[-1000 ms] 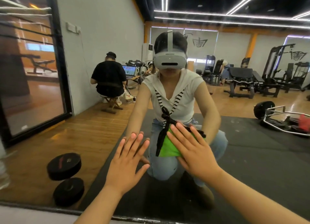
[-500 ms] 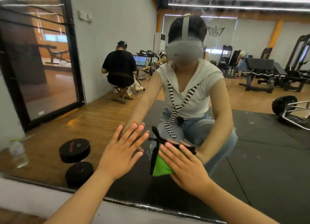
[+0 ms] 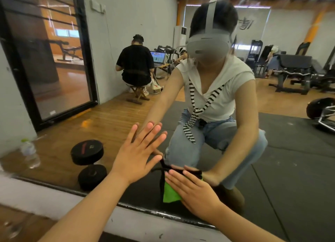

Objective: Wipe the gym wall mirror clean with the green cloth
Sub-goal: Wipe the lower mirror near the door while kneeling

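Right hand (image 3: 195, 192), fingers straight, presses green cloth (image 3: 170, 192) against mirror (image 3: 290, 151) near its bottom edge; cloth's long axis vertical, green end down. Left hand (image 3: 137, 156) flat on mirror, holding nothing.

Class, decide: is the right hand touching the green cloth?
Touching. The head view shows the right hand lying flat over the green cloth, pressing it against the mirror.

A green cloth (image 3: 170, 193) with black edging lies flat against the wall mirror's (image 3: 290, 151) lower edge.
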Tool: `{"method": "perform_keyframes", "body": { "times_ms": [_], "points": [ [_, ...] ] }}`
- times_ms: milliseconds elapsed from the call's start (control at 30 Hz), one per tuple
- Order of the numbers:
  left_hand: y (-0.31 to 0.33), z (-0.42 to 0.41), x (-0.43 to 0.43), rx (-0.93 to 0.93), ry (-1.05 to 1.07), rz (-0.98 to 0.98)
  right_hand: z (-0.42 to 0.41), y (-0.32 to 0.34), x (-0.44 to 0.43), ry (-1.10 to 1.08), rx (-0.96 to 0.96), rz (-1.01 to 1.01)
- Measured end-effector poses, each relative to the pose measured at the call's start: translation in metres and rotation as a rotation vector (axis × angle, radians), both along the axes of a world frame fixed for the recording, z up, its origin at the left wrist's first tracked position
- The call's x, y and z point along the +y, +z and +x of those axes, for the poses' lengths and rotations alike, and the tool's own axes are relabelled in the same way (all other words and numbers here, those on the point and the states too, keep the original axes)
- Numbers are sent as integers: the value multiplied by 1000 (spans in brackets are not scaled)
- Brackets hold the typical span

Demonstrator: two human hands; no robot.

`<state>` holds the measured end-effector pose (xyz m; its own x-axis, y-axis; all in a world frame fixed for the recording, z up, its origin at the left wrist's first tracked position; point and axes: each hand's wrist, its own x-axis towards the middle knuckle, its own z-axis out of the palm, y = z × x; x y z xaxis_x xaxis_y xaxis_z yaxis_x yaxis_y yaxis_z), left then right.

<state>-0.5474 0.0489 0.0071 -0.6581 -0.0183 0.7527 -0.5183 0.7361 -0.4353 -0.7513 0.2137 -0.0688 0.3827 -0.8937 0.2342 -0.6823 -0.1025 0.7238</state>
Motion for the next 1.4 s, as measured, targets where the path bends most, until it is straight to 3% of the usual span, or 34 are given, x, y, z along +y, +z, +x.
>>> {"method": "perform_keyframes", "body": {
  "times_ms": [400, 567, 767, 867, 1033, 1267, 1400],
  "points": [
    [-1, -1, -1, 2, -16, 12, 2, -20, 2, 6, -54, -10],
    [-1, 1, 4, -3, -12, 43, -14, -40, 18, -68, 40, 197],
    [-4, -1, 9, -9, 22, 66, -3, -51, 9, -9, -35, -11],
    [-2, 0, 9, -22, 30, 68, 11, -65, 5, -83, -98, 64],
    [-3, 1, 9, -27, 51, 51, -8, -73, 24, -106, 15, 182],
    [-4, 1, 17, -14, 53, 86, 12, -55, 10, -80, -18, 209],
    [-1, 3, 15, -31, 79, 52, 19, -57, 7, -24, 159, 287]
  ]
}}
